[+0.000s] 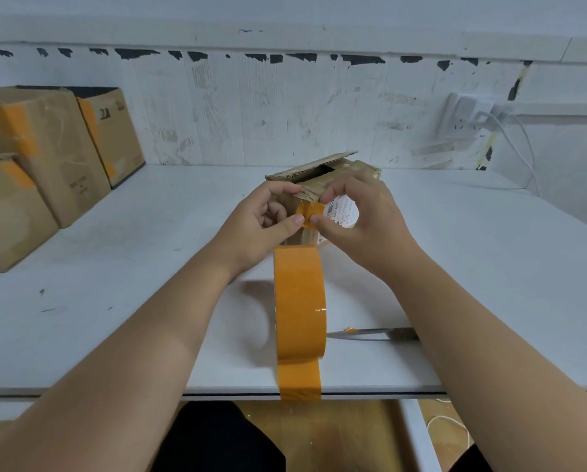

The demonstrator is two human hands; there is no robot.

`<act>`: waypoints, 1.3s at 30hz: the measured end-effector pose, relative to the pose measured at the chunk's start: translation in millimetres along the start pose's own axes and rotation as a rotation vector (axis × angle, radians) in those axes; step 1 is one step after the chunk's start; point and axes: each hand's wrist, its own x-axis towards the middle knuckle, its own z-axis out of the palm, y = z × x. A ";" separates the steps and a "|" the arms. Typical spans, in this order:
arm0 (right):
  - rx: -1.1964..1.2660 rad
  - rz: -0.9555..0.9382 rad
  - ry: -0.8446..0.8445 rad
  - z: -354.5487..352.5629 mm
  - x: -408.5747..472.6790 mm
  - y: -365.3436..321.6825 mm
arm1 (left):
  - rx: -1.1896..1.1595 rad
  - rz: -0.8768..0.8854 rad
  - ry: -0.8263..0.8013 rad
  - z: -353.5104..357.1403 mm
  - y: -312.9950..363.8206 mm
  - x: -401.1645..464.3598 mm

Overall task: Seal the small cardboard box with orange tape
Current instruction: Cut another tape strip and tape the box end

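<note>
hands meet over the near face of the small cardboard box [322, 185], which sits on the white table [489, 260] toward the back wall, its top flaps not yet flat, with a dark gap showing under the raised far flap. i see my left hand [261, 223] with thumb and forefinger curled, pinching the left edge of a short orange tape piece [309, 214] against the box front. my right hand [363, 219] does the same on the other side, thumb and forefinger tips closed on the right edge of that piece, the other fingers arched above a white shipping label [341, 212] stuck on the box. nearer to me, the orange tape roll [300, 301] stands on edge on the table between my forearms, just in front of the box, and a loose tail of tape hangs from it over the table's front edge. a knife [370, 333] lies flat on the table just right of the roll, a scrap of orange on its blade, partly hidden by my right forearm. at the far left, larger cardboard boxes [46, 158] patched with orange tape stand together against the wall. a white power strip [465, 112] with a cable hangs on the wall at right.
</note>
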 end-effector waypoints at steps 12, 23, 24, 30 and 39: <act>-0.050 -0.016 -0.015 3.1 -0.5 2.1 | 0.010 -0.012 -0.003 0.2 2.3 -1.5; -0.045 -0.026 0.031 4.9 1.1 3.8 | 0.049 0.031 0.025 0.1 -3.3 3.1; -0.050 -0.029 0.037 5.5 1.8 2.8 | 0.045 0.029 0.024 1.2 -4.2 3.8; -0.070 -0.047 0.043 6.9 2.6 2.6 | 0.032 0.074 0.050 6.5 -7.6 6.1; -0.018 -0.047 0.103 7.5 5.9 -0.6 | 0.147 0.113 0.070 12.4 -10.3 12.9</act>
